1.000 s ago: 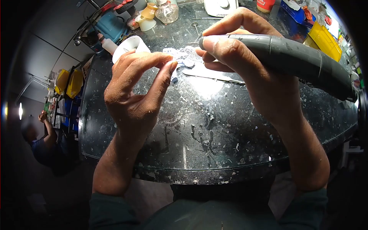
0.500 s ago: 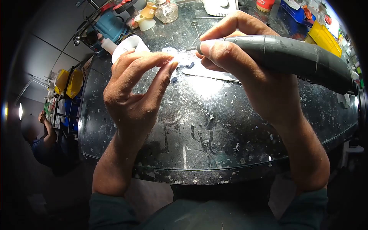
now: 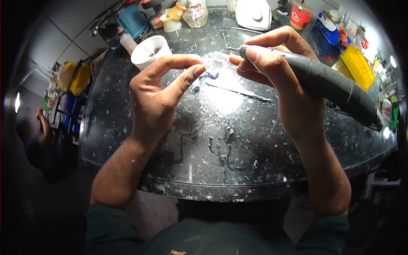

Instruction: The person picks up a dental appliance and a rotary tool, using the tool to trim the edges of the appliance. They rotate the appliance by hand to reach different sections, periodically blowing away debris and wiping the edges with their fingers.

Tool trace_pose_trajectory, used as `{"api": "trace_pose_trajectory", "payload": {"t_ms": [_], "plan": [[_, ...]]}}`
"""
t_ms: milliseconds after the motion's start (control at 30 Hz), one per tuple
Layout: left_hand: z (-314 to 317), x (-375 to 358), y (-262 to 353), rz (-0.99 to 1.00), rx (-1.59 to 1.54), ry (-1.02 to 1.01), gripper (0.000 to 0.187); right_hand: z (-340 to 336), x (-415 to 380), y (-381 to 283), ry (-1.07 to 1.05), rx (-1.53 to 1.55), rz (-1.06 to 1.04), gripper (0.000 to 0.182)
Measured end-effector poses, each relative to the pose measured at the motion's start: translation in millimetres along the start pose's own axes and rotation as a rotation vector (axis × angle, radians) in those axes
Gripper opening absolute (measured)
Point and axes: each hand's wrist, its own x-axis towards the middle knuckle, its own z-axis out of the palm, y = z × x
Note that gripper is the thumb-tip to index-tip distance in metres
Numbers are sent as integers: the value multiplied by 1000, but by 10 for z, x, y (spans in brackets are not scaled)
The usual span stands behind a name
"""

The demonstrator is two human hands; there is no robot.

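Note:
My right hand (image 3: 299,97) is wrapped round a dark grey rotary handpiece (image 3: 335,80), its thin bit pointing left. Across from it, the thumb and forefinger of my left hand (image 3: 155,95) are pinched together. Whatever sits between those fingertips is too small and washed out by glare to name. A gap separates the bit from the left fingertips. Under the hands lie a slim metal knife-like tool (image 3: 240,90) and small dark blue scraps (image 3: 211,76). White dust clings to both hands.
A white cup (image 3: 146,54) stands beyond my left hand. At the back are a glass jar (image 3: 195,16), a white device (image 3: 253,15), a red-labelled cup (image 3: 301,16) and a disc-tipped bit (image 3: 224,39). Yellow bins (image 3: 357,66) stand right. Another person (image 3: 40,140) is far left.
My hands have spread slightly apart, and the handpiece's rear end has dropped. The view has shifted, showing more of the knife-like tool and the table's back.

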Motion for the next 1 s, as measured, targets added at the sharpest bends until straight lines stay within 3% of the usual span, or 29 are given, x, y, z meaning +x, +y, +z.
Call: {"api": "trace_pose_trajectory", "payload": {"t_ms": [300, 433, 667, 1000], "plan": [[-20, 3, -51, 175, 102, -6, 15, 58, -31, 8, -20, -64, -82, 21], [-17, -5, 5, 97, 75, 34, 15, 135, -55, 59, 55, 47, -67, 16], [-60, 22, -21, 253, 199, -37, 22, 121, -69, 55, 30, 0, -33, 17], [-28, 22, -51, 256, 160, 10, 16, 116, -53, 39, 89, 100, 36, 16]]}}
